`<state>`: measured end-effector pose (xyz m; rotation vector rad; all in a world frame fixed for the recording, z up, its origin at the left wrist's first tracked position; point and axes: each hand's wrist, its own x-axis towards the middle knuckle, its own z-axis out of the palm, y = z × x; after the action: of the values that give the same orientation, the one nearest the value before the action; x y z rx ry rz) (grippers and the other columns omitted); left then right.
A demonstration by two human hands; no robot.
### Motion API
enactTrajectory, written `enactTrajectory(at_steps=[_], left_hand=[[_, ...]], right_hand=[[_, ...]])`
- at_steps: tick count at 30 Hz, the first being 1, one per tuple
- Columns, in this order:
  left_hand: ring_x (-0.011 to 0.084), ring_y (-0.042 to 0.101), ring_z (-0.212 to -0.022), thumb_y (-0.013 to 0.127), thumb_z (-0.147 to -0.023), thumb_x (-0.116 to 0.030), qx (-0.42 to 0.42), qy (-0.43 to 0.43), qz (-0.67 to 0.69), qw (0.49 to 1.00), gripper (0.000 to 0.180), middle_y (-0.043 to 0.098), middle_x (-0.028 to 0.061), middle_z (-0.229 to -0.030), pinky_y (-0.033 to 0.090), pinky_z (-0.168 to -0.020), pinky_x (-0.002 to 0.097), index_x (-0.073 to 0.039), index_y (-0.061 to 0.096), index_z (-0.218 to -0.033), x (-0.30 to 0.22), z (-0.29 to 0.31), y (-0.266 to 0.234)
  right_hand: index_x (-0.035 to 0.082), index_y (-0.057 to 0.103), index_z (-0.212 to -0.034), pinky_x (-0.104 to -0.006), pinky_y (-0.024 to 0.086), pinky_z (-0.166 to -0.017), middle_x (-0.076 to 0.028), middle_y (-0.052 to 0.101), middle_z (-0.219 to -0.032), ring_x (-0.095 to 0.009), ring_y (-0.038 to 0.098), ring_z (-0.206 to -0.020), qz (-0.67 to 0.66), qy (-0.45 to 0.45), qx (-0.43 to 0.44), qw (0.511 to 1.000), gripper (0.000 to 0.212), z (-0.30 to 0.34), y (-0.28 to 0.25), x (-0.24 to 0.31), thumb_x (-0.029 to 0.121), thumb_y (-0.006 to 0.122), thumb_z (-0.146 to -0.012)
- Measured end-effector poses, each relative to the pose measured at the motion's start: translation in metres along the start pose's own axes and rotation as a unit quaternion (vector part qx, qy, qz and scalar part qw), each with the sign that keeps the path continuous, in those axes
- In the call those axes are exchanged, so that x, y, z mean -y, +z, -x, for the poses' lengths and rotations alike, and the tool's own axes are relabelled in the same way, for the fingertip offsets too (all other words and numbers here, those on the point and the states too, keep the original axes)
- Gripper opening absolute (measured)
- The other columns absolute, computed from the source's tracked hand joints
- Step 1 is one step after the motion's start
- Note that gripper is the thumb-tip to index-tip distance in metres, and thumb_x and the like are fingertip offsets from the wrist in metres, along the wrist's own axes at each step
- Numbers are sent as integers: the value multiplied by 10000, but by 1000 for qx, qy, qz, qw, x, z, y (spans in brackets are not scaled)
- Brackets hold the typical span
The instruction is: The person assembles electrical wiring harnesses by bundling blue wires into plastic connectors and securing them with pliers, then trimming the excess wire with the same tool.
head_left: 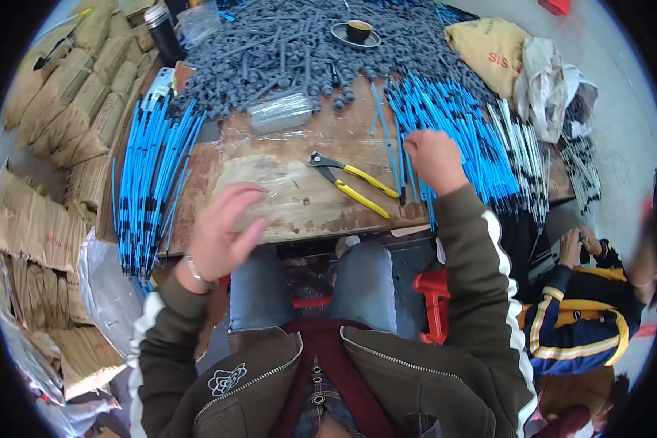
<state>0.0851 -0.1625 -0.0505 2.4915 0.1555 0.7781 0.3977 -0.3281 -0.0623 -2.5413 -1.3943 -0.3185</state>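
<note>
My left hand (228, 228) hovers over the near edge of the wooden table (288, 179), fingers spread and nothing in them. My right hand (436, 162) is at the left side of a heap of thin blue rods with black bands (456, 135). Its fingers are curled together, and whether they grip a rod is hidden. Between my hands lie pincers with yellow handles (358, 191), their dark jaws pointing to the far left. A second bundle of blue rods (150, 175) lies left of my left hand, its near ends past the table edge.
Grey plastic parts (270, 47) are heaped at the back, with a coffee cup (358, 31) on a saucer among them. A clear plastic packet (280, 112) lies in front. White rods (522, 157) and sacks (487, 52) are at right. Brown packages (80, 102) stand left. Another person (580, 314) works at right.
</note>
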Motion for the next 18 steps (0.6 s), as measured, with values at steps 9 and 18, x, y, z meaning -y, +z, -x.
enactTrajectory(at_steps=[9, 18], left_hand=[[374, 505, -1025, 641, -702, -57, -94, 77, 48, 991, 335, 542, 175, -1048, 429, -874, 422, 6, 552, -1019, 16, -37, 115], [356, 519, -1017, 624, -732, -63, -171, 23, 77, 982, 292, 543, 182, -1069, 428, -881, 405, 3, 547, -1006, 6, -18, 103]], right_hand=[[53, 615, -725, -440, 515, -617, -166, 627, -712, -339, 633, -704, 137, 131, -43, 981, 145, -27, 7, -39, 148, 520, -779], [36, 541, -807, -434, 508, -572, -173, 600, -763, -341, 616, -670, 163, 104, -58, 979, 127, -9, 37, -26, 123, 572, -720]])
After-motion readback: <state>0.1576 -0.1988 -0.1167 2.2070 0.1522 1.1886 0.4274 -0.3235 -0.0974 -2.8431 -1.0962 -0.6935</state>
